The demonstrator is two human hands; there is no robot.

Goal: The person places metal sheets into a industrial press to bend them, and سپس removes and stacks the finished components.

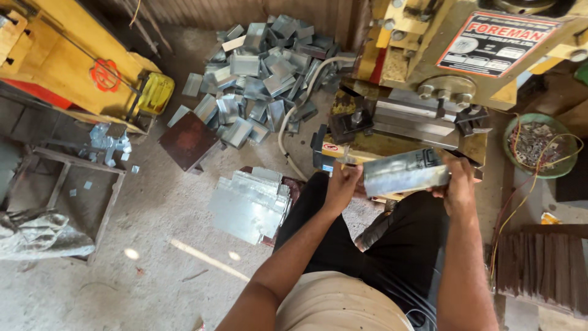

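Both hands, left hand [343, 182] and right hand [456, 179], grasp a flat galvanised sheet-metal blank [405, 172] by its ends just before the yellow press machine [429, 67], seemingly mid-loading, needing square alignment into the die [407, 119].

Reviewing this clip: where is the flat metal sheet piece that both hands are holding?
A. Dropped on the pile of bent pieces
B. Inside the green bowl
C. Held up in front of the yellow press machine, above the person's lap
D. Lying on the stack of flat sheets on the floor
C: the left hand and right hand hold the metal sheet piece by its ends before the yellow press machine, above the lap.
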